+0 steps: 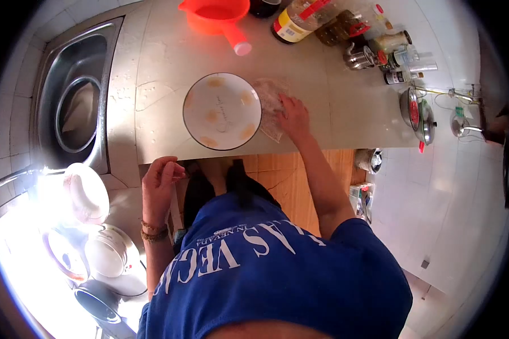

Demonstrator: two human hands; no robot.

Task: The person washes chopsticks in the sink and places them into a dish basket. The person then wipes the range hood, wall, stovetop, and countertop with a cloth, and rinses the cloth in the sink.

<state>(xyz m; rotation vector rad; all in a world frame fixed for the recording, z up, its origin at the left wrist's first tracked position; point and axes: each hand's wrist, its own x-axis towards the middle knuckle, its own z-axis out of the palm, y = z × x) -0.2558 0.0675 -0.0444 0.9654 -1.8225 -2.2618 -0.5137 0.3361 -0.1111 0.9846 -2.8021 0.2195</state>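
A white plate (222, 104) with yellow-orange patches, dark lettering and a dark rim lies near the counter's front edge. Right beside it is a crumpled, thin, see-through cloth or plastic sheet (270, 100); I cannot tell which. My right hand (294, 117) rests on that sheet with its fingers closed on it against the counter. My left hand (163, 183) hangs just off the counter's front edge, left of the plate, with its fingers curled together and nothing visible in them.
A sink (114, 53) with a round basin inside is at the left. An orange-red dipper (216, 20) stands at the back, near a large bottle (291, 25). Several bottles and a metal pot (359, 57) line the right side. Stacked bowls (104, 254) sit at lower left.
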